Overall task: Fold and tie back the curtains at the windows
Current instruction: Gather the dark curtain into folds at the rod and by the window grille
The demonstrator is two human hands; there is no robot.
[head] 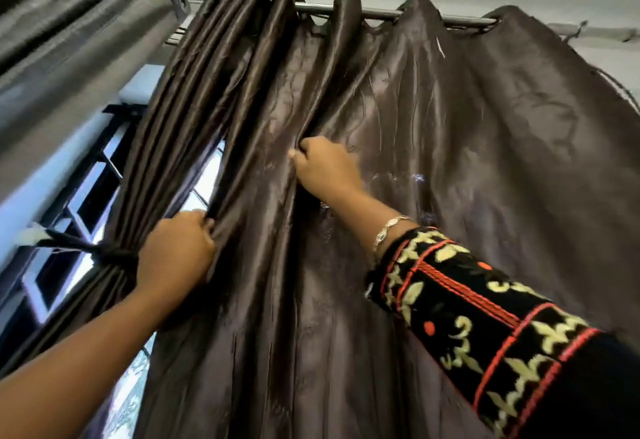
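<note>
a: so, the hands first?
b: right hand [322, 170] is closed, pinching one pleat of the brown curtain [450, 147]. left hand [176, 255], at its eight o'clock, is fisted around the gathered folds, just beside a dark tie [104, 253] at nine o'clock.
a: and the cloth?
b: it hangs from the rod [346, 10] at twelve o'clock. looks satiny, soft, likely slippery and light; i'd grip the pleat ridges, not flat fabric.
</note>
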